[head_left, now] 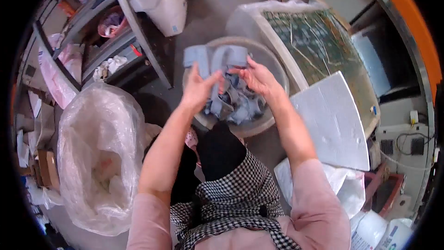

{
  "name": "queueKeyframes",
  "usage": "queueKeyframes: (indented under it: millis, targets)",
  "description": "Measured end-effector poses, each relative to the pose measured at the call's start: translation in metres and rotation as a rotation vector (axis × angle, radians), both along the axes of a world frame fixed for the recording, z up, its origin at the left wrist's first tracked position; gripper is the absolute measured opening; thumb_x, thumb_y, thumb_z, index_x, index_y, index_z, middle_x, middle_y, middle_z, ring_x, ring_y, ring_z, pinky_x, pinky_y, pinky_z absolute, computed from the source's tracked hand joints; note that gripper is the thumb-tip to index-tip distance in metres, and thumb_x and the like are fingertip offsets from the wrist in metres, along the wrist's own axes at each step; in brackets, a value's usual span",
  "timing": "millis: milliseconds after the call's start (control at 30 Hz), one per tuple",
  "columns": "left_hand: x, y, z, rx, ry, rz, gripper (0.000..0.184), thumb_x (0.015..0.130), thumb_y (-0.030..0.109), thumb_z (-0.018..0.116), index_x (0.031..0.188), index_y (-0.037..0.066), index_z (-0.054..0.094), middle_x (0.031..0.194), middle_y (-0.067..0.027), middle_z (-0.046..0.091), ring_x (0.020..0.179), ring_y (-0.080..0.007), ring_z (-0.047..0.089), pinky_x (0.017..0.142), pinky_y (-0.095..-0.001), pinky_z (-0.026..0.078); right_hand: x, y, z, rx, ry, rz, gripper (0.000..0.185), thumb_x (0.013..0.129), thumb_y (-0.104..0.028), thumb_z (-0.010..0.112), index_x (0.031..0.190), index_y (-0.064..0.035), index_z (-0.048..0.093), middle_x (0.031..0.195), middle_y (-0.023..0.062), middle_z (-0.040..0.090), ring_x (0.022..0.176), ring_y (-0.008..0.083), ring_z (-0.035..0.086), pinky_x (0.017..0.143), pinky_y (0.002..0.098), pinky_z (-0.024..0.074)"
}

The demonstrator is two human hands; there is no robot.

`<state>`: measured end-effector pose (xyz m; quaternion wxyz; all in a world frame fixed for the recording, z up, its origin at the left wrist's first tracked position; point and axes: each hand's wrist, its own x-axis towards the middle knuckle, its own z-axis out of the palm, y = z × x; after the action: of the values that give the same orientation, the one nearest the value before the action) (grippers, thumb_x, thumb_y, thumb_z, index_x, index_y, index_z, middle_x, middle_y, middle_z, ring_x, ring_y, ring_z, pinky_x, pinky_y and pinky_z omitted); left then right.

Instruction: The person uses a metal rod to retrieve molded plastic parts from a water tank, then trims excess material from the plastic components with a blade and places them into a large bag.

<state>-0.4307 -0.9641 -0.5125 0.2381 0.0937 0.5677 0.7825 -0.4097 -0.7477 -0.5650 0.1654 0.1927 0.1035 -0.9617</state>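
A round, pale basin (280,67) stands on the floor in front of my knees, with a jumble of grey-blue pieces (243,106) inside. Above it, my left hand (201,85) has its fingers curled on a looped light-blue strip (196,54). My right hand (255,76) pinches the right end of the light-blue material, its fingertips at the edge of the right loop. The undersides of the loops and part of the basin's contents are hidden behind my hands.
To the left sits a large container lined with clear plastic (99,129). A white board (330,120) leans at the right, beside a green-topped table (310,37). A metal shelf (143,32) and white sacks (169,11) stand beyond.
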Motion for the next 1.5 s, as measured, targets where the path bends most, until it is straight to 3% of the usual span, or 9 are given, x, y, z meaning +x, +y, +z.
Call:
queueKeyframes:
  millis: [133,300,433,700,767,867,1200,1400,1500]
  targets:
    - [-0.018,-0.045,0.035,-0.066,0.012,0.23,0.02,0.086,0.017,0.06,0.096,0.003,0.05,0.073,-0.0049,0.054,0.06,-0.012,0.051,0.052,-0.0251,0.041,0.013,0.025,-0.024,0.632,0.117,0.253,0.054,0.095,-0.036,0.041,0.116,0.0139,0.045,0.1,0.0272,0.058,0.068,0.0232,0.062,0.065,0.032,0.0546]
    - [-0.008,-0.217,0.056,-0.261,0.033,0.748,0.018,0.088,0.016,0.059,0.102,0.007,0.052,0.075,-0.0008,0.052,0.058,-0.007,0.045,0.05,-0.0213,0.036,0.035,0.098,-0.221,1.893,-0.027,0.741,0.059,0.076,-0.039,0.065,0.113,0.0046,0.05,0.099,0.0258,0.061,0.091,0.0371,0.061,0.079,0.0384,0.0499]
    - [0.029,-0.384,0.022,-0.5,0.05,0.947,0.018,0.088,0.018,0.059,0.098,0.006,0.051,0.068,0.0002,0.05,0.05,-0.0069,0.041,0.044,-0.0204,0.034,0.061,0.05,-0.303,2.187,-0.557,0.401,0.055,0.074,-0.035,0.067,0.109,0.0056,0.052,0.1,0.024,0.062,0.094,0.0374,0.06,0.081,0.0425,0.0482]
    - [0.037,-0.498,-0.064,-0.864,-0.466,1.056,0.055,0.082,0.041,0.064,0.113,-0.002,0.05,0.091,-0.0106,0.059,0.075,-0.0192,0.058,0.063,-0.0315,0.048,0.046,0.067,-0.277,2.153,-0.277,0.274,0.027,0.09,-0.022,0.047,0.099,0.0022,0.056,0.103,0.024,0.06,0.092,0.0379,0.059,0.079,0.0448,0.0454]
    - [0.003,-0.478,-0.058,-1.663,0.281,0.775,0.079,0.081,0.044,0.062,0.134,-0.006,0.032,0.135,-0.0213,0.04,0.123,-0.0305,0.042,0.103,-0.0384,0.029,0.048,0.098,-0.262,1.764,-0.25,0.014,0.029,0.091,-0.022,0.047,0.101,0.0038,0.056,0.101,0.0204,0.061,0.09,0.0341,0.06,0.079,0.0431,0.046]
    - [-0.052,-0.326,-0.034,-1.395,0.666,0.548,0.049,0.085,0.027,0.061,0.122,-0.003,0.048,0.124,-0.0208,0.051,0.115,-0.0308,0.048,0.097,-0.0365,0.037,0.056,0.1,-0.18,1.094,-0.133,-0.299,0.033,0.094,-0.022,0.045,0.105,0.006,0.057,0.097,0.0105,0.063,0.085,0.0223,0.061,0.076,0.0365,0.0483]
    - [-0.036,0.024,-0.022,-0.692,0.901,-0.28,0.093,0.064,0.019,0.08,0.138,0.008,0.025,0.133,-0.0181,0.039,0.124,-0.0316,0.038,0.104,-0.0357,0.03,0.032,0.061,-0.072,0.402,0.304,-0.157,0.03,0.088,-0.013,0.047,0.108,0.0073,0.055,0.1,0.0152,0.062,0.085,0.0247,0.063,0.073,0.0368,0.0545]
    - [-0.042,0.019,-0.052,-0.735,0.575,-0.229,0.036,0.07,0.013,0.073,0.102,0.002,0.06,0.087,-0.0161,0.064,0.084,-0.0301,0.062,0.074,-0.0351,0.046,0.02,0.048,-0.03,0.412,0.193,-0.07,0.043,0.092,-0.03,0.044,0.118,0.003,0.051,0.107,0.014,0.059,0.091,0.0223,0.062,0.076,0.0328,0.0528]
    - [-0.031,0.019,-0.035,-0.94,1.048,0.061,0.01,0.075,0.016,0.061,0.075,0.006,0.06,0.067,-0.0171,0.06,0.067,-0.0368,0.058,0.061,-0.0435,0.047,0.02,0.056,-0.014,0.529,0.255,0.15,0.053,0.094,-0.043,0.038,0.126,-0.0019,0.047,0.11,0.0115,0.057,0.093,0.019,0.06,0.075,0.0307,0.0513]
